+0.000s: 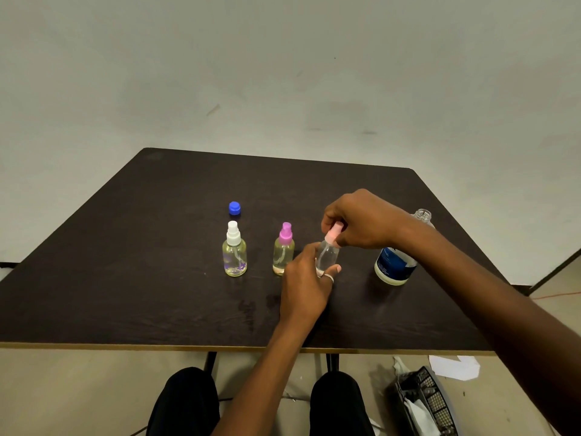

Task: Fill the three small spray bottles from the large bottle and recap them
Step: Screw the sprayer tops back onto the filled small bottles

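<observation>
Three small clear spray bottles stand in a row on the dark table [125, 294]. The left one [235, 254] has a white spray cap, the middle one [283, 251] a purple cap. My left hand [303, 286] grips the body of the third bottle [327, 254], which tilts slightly. My right hand [361, 220] pinches its pale pink spray cap [334, 232] on top. The large bottle [396, 262] with a blue label stands uncapped at the right, partly behind my right forearm. Its blue cap [234, 208] lies behind the white-capped bottle.
A black mesh basket [424, 401] with white paper sits on the floor at the lower right, below the table's front edge. More white paper [456, 366] lies beside it. My knees are under the table edge. A pale wall stands behind the table.
</observation>
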Demonstrator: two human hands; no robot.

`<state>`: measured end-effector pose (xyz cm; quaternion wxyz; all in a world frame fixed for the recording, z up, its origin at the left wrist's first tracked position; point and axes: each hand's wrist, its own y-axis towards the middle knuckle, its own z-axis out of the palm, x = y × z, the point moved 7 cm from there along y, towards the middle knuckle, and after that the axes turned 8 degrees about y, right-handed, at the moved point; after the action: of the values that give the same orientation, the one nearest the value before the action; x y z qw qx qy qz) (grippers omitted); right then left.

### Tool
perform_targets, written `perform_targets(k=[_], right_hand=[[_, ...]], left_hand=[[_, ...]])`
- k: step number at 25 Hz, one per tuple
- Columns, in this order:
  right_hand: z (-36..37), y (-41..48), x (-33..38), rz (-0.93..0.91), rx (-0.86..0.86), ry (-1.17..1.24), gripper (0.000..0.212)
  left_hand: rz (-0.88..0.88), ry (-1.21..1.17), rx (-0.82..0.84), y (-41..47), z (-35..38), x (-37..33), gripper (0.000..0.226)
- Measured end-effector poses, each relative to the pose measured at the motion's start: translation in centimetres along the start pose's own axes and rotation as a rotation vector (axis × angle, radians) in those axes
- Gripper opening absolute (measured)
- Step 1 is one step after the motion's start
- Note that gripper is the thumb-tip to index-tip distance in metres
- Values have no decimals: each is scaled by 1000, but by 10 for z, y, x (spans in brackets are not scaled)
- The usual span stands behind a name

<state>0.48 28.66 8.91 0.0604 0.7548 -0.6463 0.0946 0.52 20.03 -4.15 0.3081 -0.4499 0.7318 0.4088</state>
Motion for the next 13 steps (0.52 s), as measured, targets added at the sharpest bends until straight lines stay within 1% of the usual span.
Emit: perform_targets(k=[6,13], right_hand=[[3,3,5,-42,20,-8,21],[1,5,1,-8,0,-50,17]], left_hand=[[3,-6,10,0,0,0,44],[-7,-12,15,0,-1,0,44]])
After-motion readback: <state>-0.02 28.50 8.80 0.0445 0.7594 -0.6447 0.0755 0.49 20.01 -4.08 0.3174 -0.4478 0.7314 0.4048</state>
